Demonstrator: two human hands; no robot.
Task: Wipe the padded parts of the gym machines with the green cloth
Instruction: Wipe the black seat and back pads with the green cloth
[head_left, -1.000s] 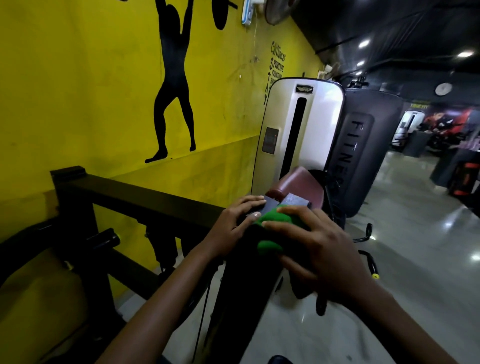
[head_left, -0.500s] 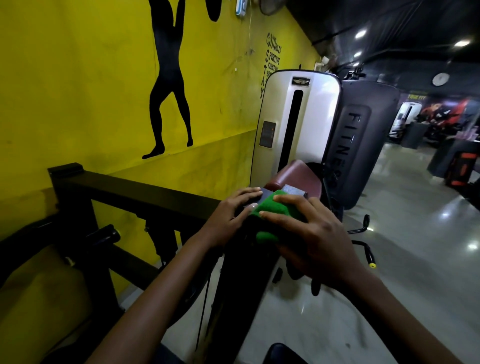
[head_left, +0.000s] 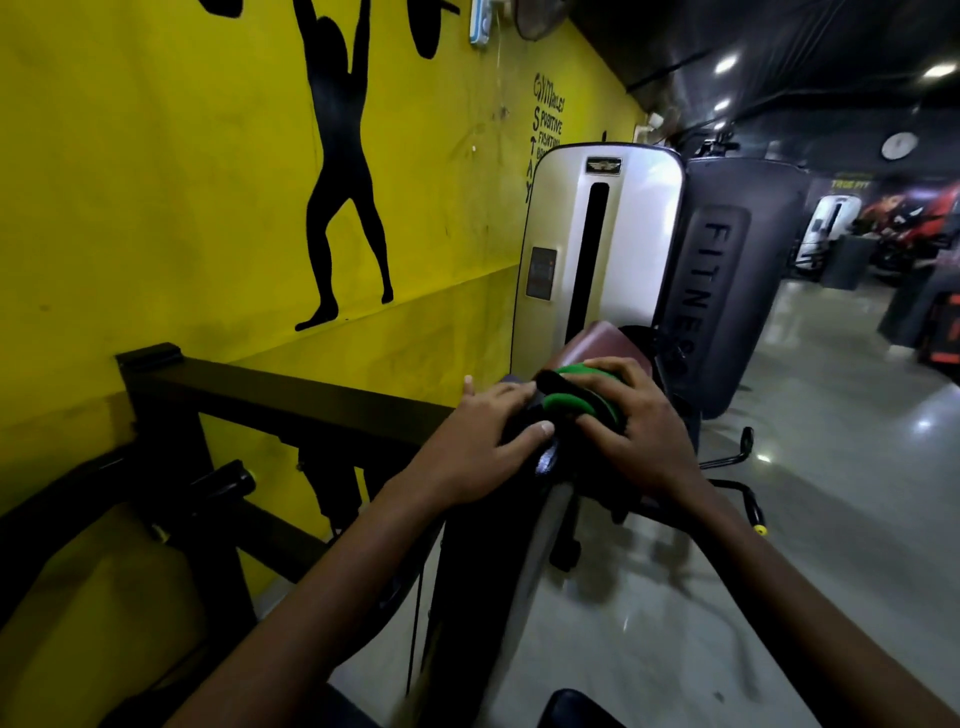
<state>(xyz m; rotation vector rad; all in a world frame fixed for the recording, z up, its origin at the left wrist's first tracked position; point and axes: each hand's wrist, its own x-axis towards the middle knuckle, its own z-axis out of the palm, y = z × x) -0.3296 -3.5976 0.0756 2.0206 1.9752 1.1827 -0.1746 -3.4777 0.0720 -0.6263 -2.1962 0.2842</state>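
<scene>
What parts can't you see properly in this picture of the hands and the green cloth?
Head view:
- Most of the green cloth: the right hand covers it.
- The pad being wiped: hidden under both hands, the left hand too.
- The wall lettering: too small, cut off by the silver machine.
- The far machines: blurred and dark.

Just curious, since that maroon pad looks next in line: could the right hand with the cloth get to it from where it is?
Probably yes. The right hand holds the green cloth just short of the maroon pad, with nothing visible between them.
</scene>
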